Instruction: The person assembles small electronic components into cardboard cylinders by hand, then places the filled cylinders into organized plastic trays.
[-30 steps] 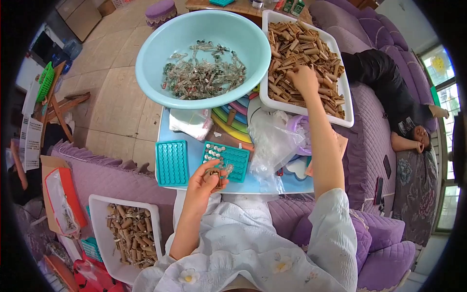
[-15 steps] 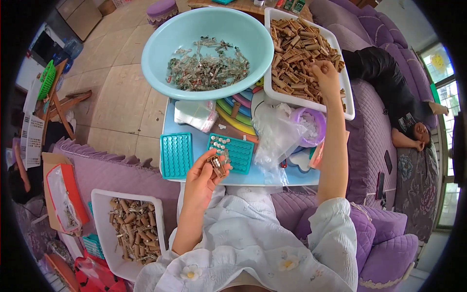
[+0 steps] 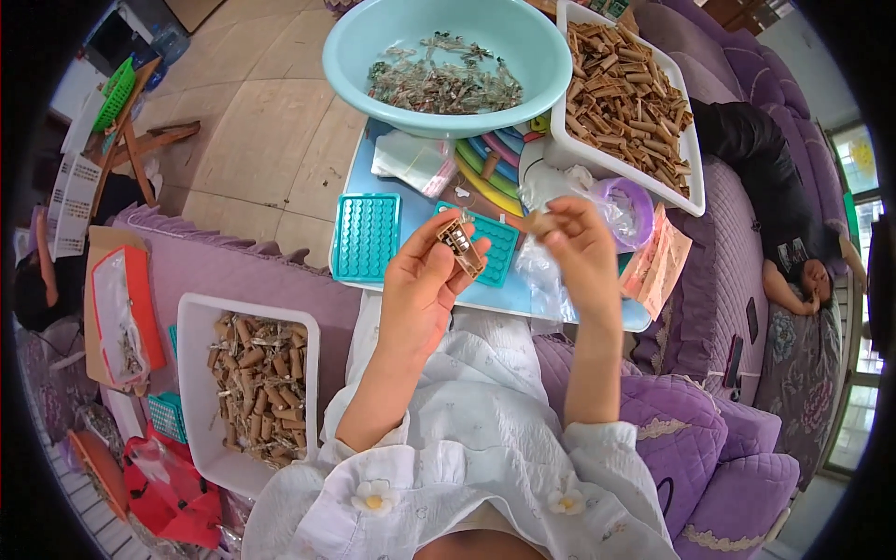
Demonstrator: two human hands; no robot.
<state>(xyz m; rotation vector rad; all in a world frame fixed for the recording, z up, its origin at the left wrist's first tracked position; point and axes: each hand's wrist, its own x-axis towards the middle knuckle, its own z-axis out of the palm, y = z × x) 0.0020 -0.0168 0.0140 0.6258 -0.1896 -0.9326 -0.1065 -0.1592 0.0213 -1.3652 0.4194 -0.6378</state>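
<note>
My left hand (image 3: 417, 289) is closed around a small brown casing (image 3: 461, 248), its hollow side up, with small shiny pieces inside. To its right, my right hand (image 3: 583, 257) is raised over the table's front part, its thumb and fingers pinching a small brown casing piece (image 3: 539, 224), partly hidden by the fingers. Just behind my left hand lies a teal ridged tray (image 3: 495, 247) with white pieces, partly covered by that hand. A second teal tray (image 3: 367, 238) lies to its left.
A pale blue basin (image 3: 355, 89) holds many clear wrapped pieces. White tubs of brown pieces stand at back right (image 3: 698, 177) and lower left (image 3: 191, 373). A purple round container (image 3: 644, 219), plastic bags (image 3: 411, 163) and the blue table (image 3: 350, 173) are near. A person (image 3: 784, 201) lies on the purple sofa.
My right hand has come back from the tub of brown pieces toward my left hand, now pinching a brown piece. My left hand has risen slightly, still holding its casing. The view has shifted.
</note>
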